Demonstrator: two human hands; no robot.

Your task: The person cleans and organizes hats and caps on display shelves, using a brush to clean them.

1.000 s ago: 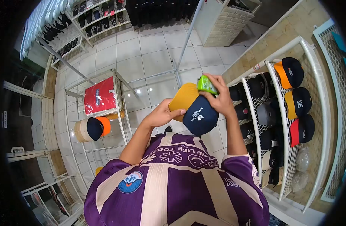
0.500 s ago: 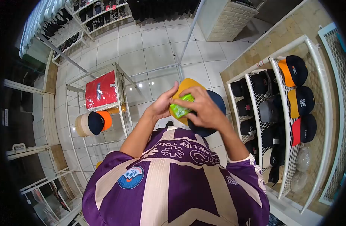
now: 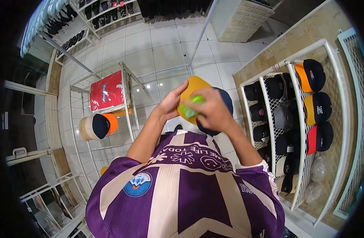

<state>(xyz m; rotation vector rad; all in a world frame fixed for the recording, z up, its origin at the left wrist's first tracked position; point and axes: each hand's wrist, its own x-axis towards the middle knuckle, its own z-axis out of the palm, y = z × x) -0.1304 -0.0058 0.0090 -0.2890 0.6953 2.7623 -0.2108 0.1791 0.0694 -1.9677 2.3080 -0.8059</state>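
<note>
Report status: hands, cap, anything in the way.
Left hand on cap's yellow brim. Right hand gripping blurred green object over brim. Right hand and green object partly hide cap.

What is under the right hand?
Under the right hand are a green object and the cap, its yellow brim partly showing. Fingers cover part of both; the brim surface beneath the green object is hidden.

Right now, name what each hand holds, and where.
The left hand holds a cap by the edge of its yellow brim; the right hand has a green object in its fingers, too blurred to tell which part.
</note>
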